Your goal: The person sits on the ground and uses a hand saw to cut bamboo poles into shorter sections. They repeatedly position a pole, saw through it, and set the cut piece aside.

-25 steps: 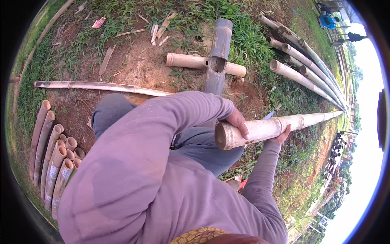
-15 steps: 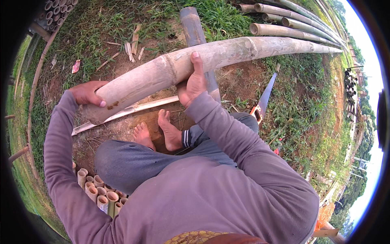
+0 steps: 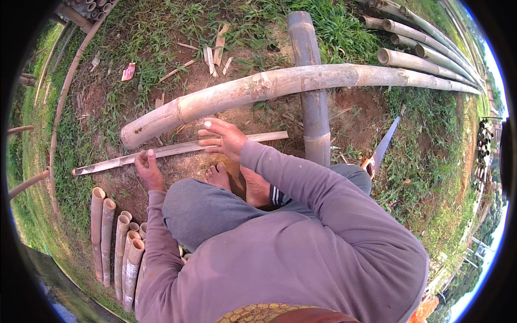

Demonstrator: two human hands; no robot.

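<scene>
A thick, pale bamboo pole (image 3: 221,97) slants across in front of me, lying over a darker grey bamboo piece (image 3: 312,102). Nearer to me, a long split bamboo strip (image 3: 253,138) lies roughly alongside the pole. My right hand (image 3: 229,141) is open just below the pole, its fingers spread over the strip and holding nothing. Farther left, my left hand (image 3: 149,171) has curled fingers, with its raised thumb overlapping the strip. Whether those fingers grip the strip is hidden.
Short cut bamboo tubes (image 3: 129,253) stand in a cluster at my left. A handsaw (image 3: 383,148) with an orange handle is right of my knee. Several long bamboo poles (image 3: 425,62) lie at the far right. Wood scraps (image 3: 218,51) and a red wrapper (image 3: 128,71) are on the ground.
Both hands have let go of the thick pole and drawn back toward me. Its left end has come down, and more of the split strip shows. The view has shifted.
</scene>
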